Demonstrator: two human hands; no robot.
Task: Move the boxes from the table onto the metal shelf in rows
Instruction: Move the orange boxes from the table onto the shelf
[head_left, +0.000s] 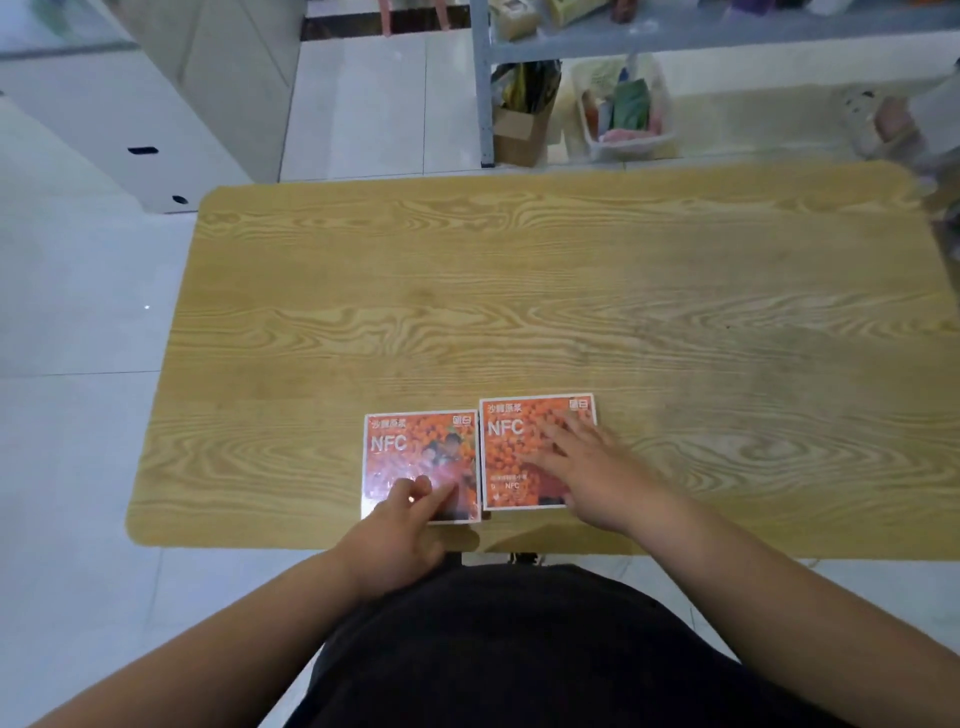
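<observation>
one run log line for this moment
left hand: touches left box near edge, grip unclear | right hand: flat on right box | boxes: side by side on table

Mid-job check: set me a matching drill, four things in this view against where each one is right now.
Things:
1. left hand
2. right hand
3. metal shelf
4. cardboard carton

Places:
A. on the floor under the shelf
B. flat on the right orange box
C. beyond the far edge of the table
D. on the near end of the left orange box

Pairs: 1-D, 2-B, 3-C, 4-A
</observation>
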